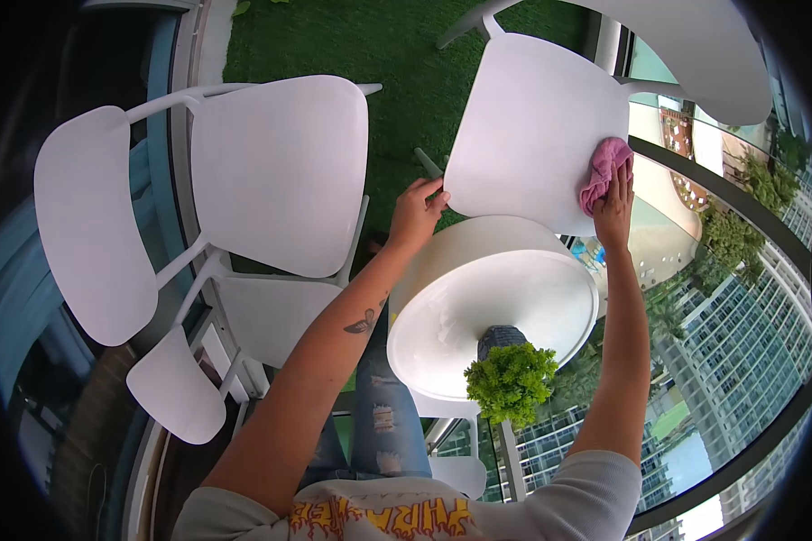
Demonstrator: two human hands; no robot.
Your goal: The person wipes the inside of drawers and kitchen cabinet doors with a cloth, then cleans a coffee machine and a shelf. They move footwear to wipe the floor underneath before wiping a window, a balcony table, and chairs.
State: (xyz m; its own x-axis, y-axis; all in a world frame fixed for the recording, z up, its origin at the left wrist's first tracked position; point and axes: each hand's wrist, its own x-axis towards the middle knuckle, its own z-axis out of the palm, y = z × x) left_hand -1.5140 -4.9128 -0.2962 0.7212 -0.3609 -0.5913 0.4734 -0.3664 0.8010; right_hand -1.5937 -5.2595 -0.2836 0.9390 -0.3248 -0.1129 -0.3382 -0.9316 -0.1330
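The right hand (615,203), fingers together, presses a pink cloth (604,169) onto a white plastic chair seat (528,126); the left hand (415,214) seemingly pinches its edge, which could slip.

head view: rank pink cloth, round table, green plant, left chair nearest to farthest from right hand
1. pink cloth, under the right hand on the right chair
2. round table, just below
3. green plant, on the table
4. left chair, far left

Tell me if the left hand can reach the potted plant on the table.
Probably yes: the left hand grips the chair seat beside the table, and only bare tabletop lies before the potted plant.
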